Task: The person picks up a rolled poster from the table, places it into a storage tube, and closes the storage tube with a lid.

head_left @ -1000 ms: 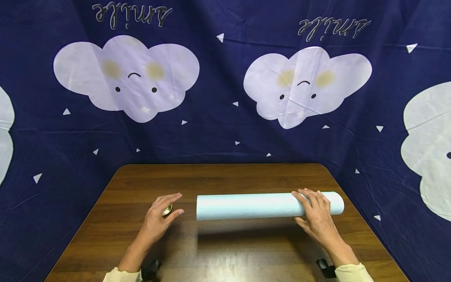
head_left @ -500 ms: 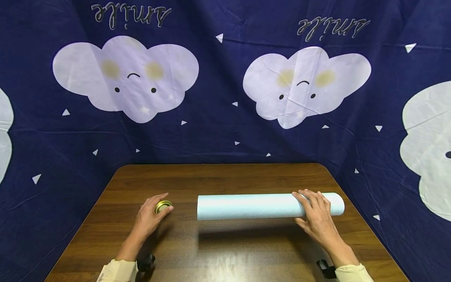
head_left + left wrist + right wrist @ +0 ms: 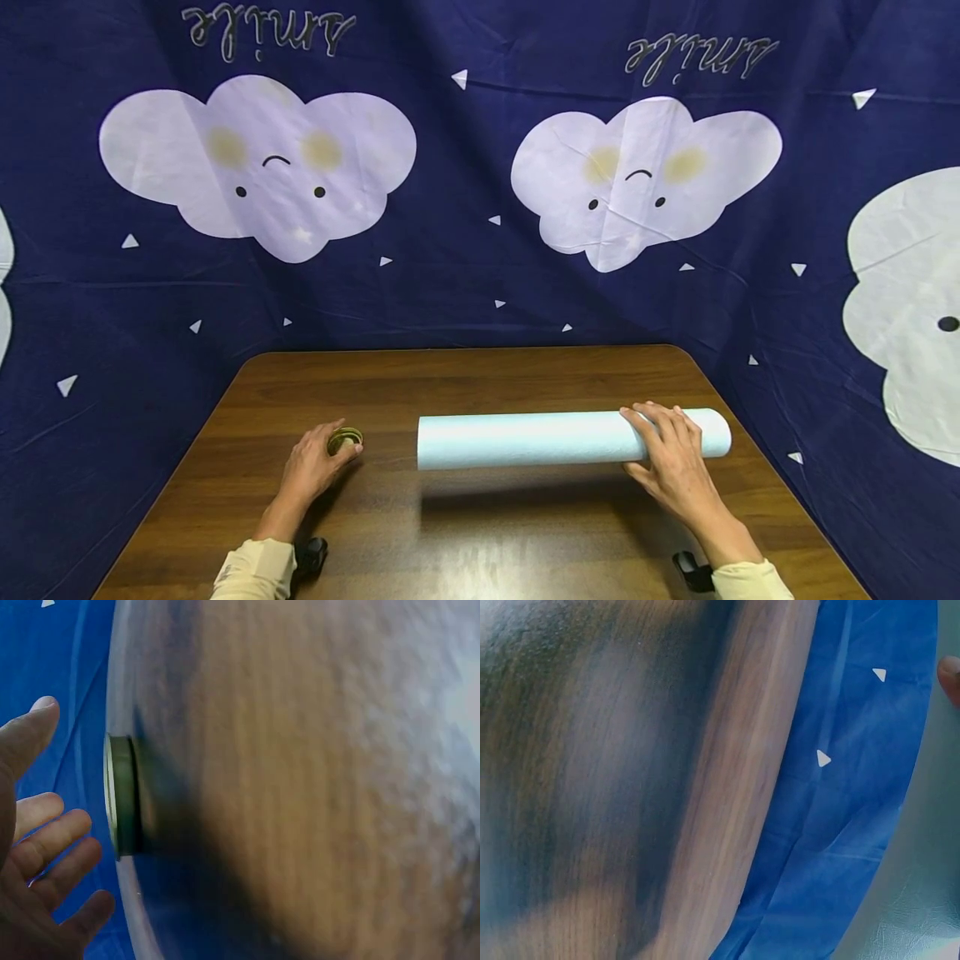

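Observation:
In the head view a shallow round gold tin [image 3: 346, 441] lies on the wooden table [image 3: 465, 542], left of the middle. Around its left side curves my left hand [image 3: 309, 460], the thumb overlapping its near edge. From the left wrist view, the tin [image 3: 124, 796] sits on the tabletop with the loosely bent fingers [image 3: 67, 832] spread beside it. My right hand [image 3: 672, 450] grips a long pale-blue cylinder [image 3: 517, 440] near its right end, thumb below and fingers over the top. A shadow falls beneath the cylinder, which is held level above the table.
A dark-blue cloth [image 3: 450, 308] printed with pale clouds hangs behind the table and along both sides. The cylinder's left end stops short of the tin, with a strip of table showing between them.
My left hand has shifted left, away from the cylinder. The tin has moved left too and gone from tilted to lying flat. My right hand and the cylinder stay almost in place.

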`<action>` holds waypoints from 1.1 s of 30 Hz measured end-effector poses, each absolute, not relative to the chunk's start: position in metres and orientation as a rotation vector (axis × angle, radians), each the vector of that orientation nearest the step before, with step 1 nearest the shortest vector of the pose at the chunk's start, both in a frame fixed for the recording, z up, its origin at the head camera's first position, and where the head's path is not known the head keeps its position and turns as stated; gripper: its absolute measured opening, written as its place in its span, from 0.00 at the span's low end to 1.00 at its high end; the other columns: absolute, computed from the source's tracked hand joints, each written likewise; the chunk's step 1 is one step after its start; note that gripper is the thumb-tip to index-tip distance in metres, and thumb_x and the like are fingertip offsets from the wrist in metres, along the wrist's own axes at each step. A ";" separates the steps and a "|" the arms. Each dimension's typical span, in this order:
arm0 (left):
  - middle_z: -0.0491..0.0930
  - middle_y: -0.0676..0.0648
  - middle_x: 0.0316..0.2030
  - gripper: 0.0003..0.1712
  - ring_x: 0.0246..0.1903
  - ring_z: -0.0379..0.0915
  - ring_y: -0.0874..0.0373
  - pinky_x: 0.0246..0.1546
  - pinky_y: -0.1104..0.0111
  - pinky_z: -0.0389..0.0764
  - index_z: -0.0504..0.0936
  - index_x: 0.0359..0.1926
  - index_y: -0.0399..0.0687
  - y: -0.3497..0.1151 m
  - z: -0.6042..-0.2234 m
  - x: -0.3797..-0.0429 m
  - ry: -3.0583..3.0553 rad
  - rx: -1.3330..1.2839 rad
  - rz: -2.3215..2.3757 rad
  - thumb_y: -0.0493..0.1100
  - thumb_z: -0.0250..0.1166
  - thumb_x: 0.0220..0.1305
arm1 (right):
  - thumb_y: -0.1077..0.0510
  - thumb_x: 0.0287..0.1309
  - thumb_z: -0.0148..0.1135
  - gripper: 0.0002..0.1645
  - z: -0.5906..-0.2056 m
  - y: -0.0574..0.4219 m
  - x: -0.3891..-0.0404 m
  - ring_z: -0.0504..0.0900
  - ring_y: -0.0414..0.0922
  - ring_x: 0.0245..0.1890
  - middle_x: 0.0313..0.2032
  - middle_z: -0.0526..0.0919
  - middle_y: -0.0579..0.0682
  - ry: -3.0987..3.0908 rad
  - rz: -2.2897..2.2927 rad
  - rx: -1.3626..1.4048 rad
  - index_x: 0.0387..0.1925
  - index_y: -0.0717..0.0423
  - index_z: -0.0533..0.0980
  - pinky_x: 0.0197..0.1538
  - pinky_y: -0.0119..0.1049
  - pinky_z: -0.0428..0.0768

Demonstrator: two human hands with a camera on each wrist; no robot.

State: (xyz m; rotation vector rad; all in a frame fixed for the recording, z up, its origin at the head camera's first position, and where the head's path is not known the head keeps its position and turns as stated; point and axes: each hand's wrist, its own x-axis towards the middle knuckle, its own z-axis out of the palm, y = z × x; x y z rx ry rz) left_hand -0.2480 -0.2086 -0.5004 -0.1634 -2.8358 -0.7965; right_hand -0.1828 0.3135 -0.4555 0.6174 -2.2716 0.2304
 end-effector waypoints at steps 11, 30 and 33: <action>0.72 0.29 0.57 0.42 0.56 0.67 0.32 0.52 0.39 0.68 0.68 0.63 0.37 -0.212 -0.512 -0.256 -2.880 -0.205 -0.726 0.56 0.69 0.52 | 0.59 0.18 0.79 0.53 -0.459 0.315 -0.183 0.69 0.58 0.56 0.53 0.75 0.61 -2.261 0.238 0.621 0.58 0.57 0.72 0.58 0.60 0.58; 0.72 0.31 0.58 0.41 0.55 0.69 0.35 0.46 0.43 0.71 0.68 0.63 0.35 -0.208 -0.513 -0.261 -2.941 -0.243 -0.516 0.54 0.68 0.54 | 0.58 0.19 0.77 0.52 -0.460 0.317 -0.183 0.69 0.60 0.56 0.53 0.75 0.61 -2.269 0.237 0.624 0.58 0.58 0.72 0.59 0.60 0.58; 0.73 0.31 0.57 0.40 0.55 0.68 0.35 0.46 0.44 0.71 0.68 0.62 0.35 -0.208 -0.512 -0.261 -2.952 -0.228 -0.484 0.54 0.67 0.55 | 0.59 0.18 0.77 0.52 -0.460 0.318 -0.182 0.69 0.60 0.56 0.53 0.75 0.61 -2.268 0.235 0.624 0.58 0.58 0.72 0.58 0.60 0.58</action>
